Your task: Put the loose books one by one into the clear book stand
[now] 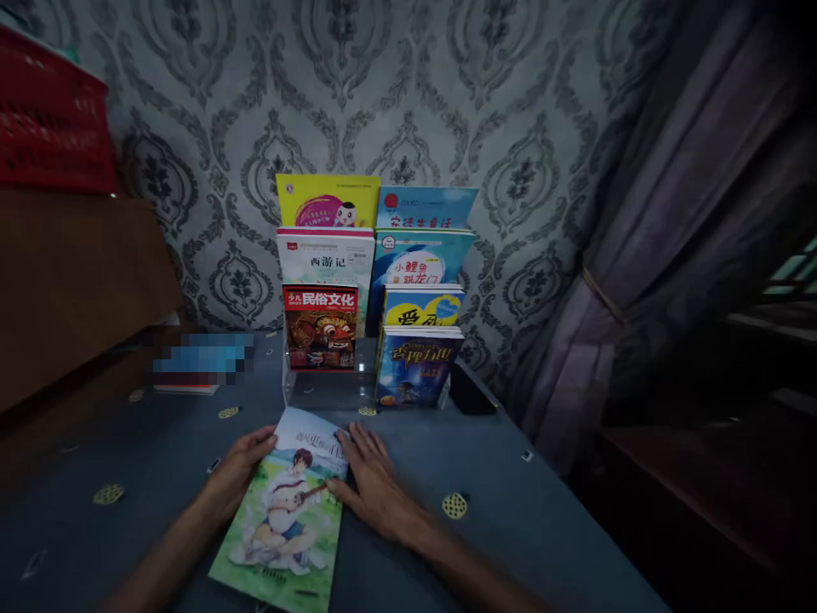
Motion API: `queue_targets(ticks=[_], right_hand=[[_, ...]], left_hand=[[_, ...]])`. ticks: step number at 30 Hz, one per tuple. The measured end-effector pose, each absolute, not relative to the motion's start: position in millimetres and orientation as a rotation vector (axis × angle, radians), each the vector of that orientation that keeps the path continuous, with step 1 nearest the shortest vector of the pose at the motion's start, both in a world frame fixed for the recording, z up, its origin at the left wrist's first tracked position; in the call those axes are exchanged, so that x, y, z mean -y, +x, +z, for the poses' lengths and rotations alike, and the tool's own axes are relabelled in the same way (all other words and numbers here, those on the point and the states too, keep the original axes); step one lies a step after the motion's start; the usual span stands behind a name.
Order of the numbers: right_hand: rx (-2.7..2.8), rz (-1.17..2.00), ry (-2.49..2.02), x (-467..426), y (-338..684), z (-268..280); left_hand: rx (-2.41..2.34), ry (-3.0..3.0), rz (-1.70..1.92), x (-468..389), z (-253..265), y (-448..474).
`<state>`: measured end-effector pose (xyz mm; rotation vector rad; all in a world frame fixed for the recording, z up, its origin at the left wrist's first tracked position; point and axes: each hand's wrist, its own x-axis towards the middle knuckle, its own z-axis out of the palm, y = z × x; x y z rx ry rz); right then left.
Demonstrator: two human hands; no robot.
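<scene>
A green and pale blue book [287, 519], its cover showing a seated figure with a guitar, lies tilted over the near part of the table. My left hand [246, 460] grips its upper left edge, fingers closed around it. On the opposite edge is my right hand [374, 477], its thumb pressed on the cover and its fingers stretched along the side. Beyond the hands stands a clear tiered book rack [325, 390]. Its left column holds a red and black book [321, 328] in front; a dark blue book [418, 370] fronts the right column.
A blurred blue book [204, 358] lies at the left on the patterned tablecloth [498, 562]. Beside the rack is a flat black object [472, 393]. A red basket [54, 119] sits on a brown cabinet [77, 289]. A purple curtain [593, 281] hangs at the right.
</scene>
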<state>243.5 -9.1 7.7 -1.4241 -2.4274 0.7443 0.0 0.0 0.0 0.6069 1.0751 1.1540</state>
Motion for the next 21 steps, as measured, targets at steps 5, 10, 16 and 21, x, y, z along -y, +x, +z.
queue_targets(ticks=[5, 10, 16, 21], right_hand=[[2.104, 0.943, -1.301, 13, 251, -15], [1.483, 1.346, -0.934, 8, 241, -35], [1.4, 1.808, -0.79, 17, 238, -20], [1.418, 1.701, -0.686, 11, 244, 17]], left_hand=[[-1.028, 0.533, 1.233, 8, 12, 10], [-0.983, 0.545, 1.337, 12, 21, 15], [-0.92, 0.625, 1.413, 10, 24, 18], [-0.921, 0.721, 1.585, -2, 37, 23]])
